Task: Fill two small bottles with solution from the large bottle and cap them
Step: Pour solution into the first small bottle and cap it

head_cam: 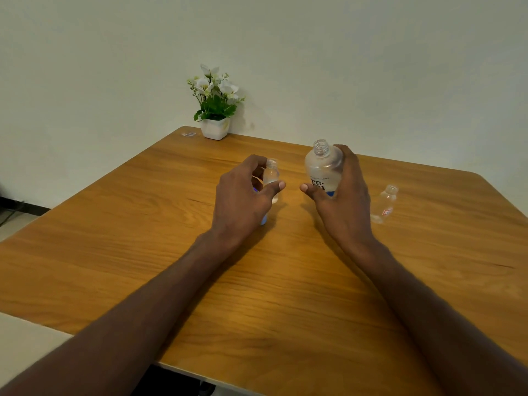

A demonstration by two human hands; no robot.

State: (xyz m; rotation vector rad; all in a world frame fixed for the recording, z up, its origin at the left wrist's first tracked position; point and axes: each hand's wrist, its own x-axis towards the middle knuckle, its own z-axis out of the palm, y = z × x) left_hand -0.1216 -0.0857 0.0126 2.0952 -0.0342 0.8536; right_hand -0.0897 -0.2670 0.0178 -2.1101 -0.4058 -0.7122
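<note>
Head view. You are working at a wooden table (pixel 143 252) with both forearms reaching out from 6 o'clock toward the centre.

Your right hand (pixel 343 201) is grasping the large bottle (pixel 324 167), fingers wrapping behind it and the thumb pressing across the front low on the label. The bottle is sitting just right of centre, leaning slightly toward 11 o'clock, its threaded neck open and uncapped. Clear liquid is showing inside; a blue band is showing at the label's lower edge, just above your thumb.

Your left hand (pixel 243 195) is grasping a small bottle (pixel 271 178) just left of centre, at 9 o'clock from the large one. Fingers are curling behind it, the thumb crossing its front. It is standing about upright, mouth open, no cap on it. Whether its base is touching the table, you cannot tell. The two bottles are near each other but apart, a gap of bare wood showing between your thumbs.

Something blue (pixel 263 220) is peeking out under your left palm, mostly hidden; it is too covered to identify.

The second small bottle (pixel 385 204) is standing alone at 3 o'clock from your right hand, near it but not touching, uncapped, with a red mark on its side.

At 12 o'clock, by the wall, a potted plant (pixel 215 104) with white flowers is standing at the table's far edge.
</note>
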